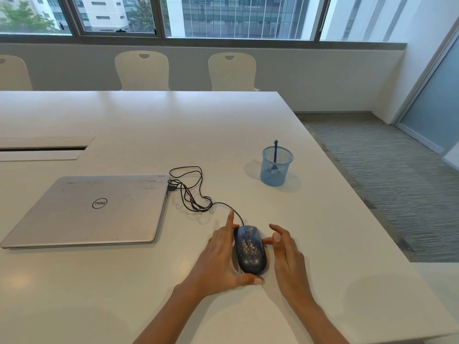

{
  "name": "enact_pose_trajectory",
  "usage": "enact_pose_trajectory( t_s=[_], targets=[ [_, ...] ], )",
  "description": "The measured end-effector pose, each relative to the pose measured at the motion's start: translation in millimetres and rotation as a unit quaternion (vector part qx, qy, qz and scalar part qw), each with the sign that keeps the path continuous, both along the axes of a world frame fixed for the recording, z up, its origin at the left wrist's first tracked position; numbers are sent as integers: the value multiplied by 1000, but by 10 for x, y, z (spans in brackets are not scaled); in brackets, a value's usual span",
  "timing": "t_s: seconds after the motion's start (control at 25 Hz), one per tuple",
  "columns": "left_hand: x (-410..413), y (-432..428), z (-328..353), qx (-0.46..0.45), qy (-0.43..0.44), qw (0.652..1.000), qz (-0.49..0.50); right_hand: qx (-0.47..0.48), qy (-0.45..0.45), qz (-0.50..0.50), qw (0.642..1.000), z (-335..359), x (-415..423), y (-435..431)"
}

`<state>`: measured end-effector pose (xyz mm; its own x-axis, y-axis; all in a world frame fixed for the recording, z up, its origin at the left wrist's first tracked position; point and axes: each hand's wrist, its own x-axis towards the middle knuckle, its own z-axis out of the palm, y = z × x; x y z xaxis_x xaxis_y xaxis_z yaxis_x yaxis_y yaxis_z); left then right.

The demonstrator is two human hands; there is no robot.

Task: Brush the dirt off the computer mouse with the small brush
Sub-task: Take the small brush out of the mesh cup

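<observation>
A dark computer mouse (249, 249) speckled with pale dirt lies on the white table (149, 120). My left hand (221, 256) rests against its left side, thumb curled round the near end and index finger stretched past the front. My right hand (285, 249) hovers at its right side with fingers apart, one fingertip touching the mouse's edge. The small dark blue brush (275, 155) stands upright in a blue mesh cup (277, 167) further back and to the right, away from both hands.
A closed silver laptop (92, 209) lies to the left, with the mouse's black cable (191, 192) coiled beside it and plugged in. A cable slot (44, 148) opens in the table at far left. White chairs (142, 70) stand behind. The table's right edge drops to carpet.
</observation>
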<state>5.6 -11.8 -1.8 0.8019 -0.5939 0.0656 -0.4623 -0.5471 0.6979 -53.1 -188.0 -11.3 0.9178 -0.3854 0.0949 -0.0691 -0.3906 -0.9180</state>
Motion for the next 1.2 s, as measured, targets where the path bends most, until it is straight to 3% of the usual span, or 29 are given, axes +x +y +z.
enact_pose_trajectory(
  t_s=[0.44, 0.68, 0.88, 1.0, 1.2],
  targets=[
    [-10, -1, 31, 6, -7, 1000, 18, 41, -27, -59, 997, 455, 309, -167],
    [-10, 9, -9, -23, 15, 999, 30, -145, -116, -90, 978, 1072, 1425, -713],
    [68, -17, -10, -35, 67, 996, 51, -311, 5, -82, 947, 1164, 2374, -977],
    [207, -99, -6, -40, 129, 987, 83, -338, 76, -43, 937, 1070, 2618, -977],
    [176, -62, -26, -15, 95, 992, 82, -339, 77, -21, 937, 1002, 2720, -921]
  ],
)
